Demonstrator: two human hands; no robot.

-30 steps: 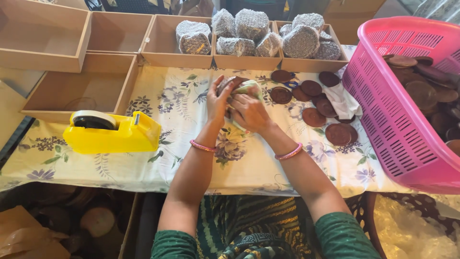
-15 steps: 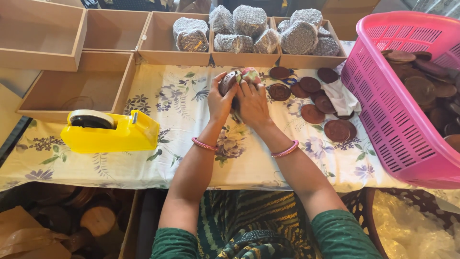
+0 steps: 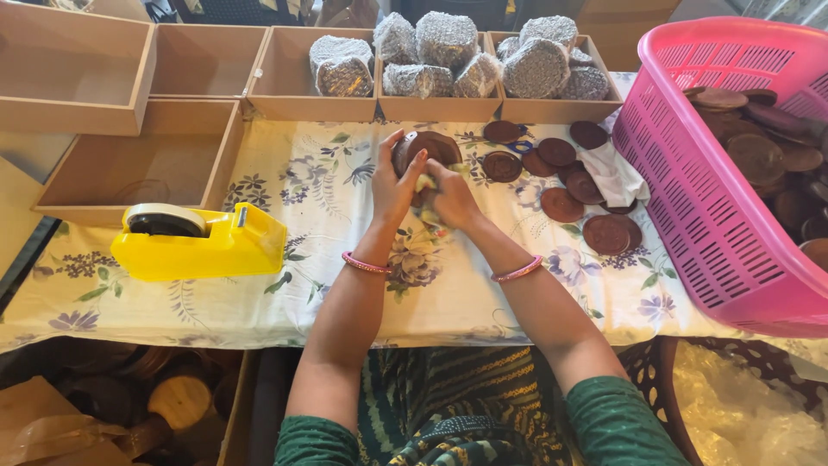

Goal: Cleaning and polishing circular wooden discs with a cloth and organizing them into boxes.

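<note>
A pink basket (image 3: pixel 690 207) of brown discs sits at the right of a flowered tablecloth (image 3: pixel 310 216), a yellow tape dispenser (image 3: pixel 200 243) at the left. At centre, the left hand (image 3: pixel 394 183) and right hand (image 3: pixel 450 197) close around a brown disc (image 3: pixel 431 147), fingers curled, gripping it just above the cloth.

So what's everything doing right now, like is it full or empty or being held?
Left hand: gripping the brown disc.
Right hand: on the disc too.
Brown disc: held just above the cloth.
Tape dispenser: loaded with a roll, untouched.
Pink basket: partly filled with discs.
Near wooden tray: looks empty.
Far trays: hold bubble-wrapped bundles.
</note>
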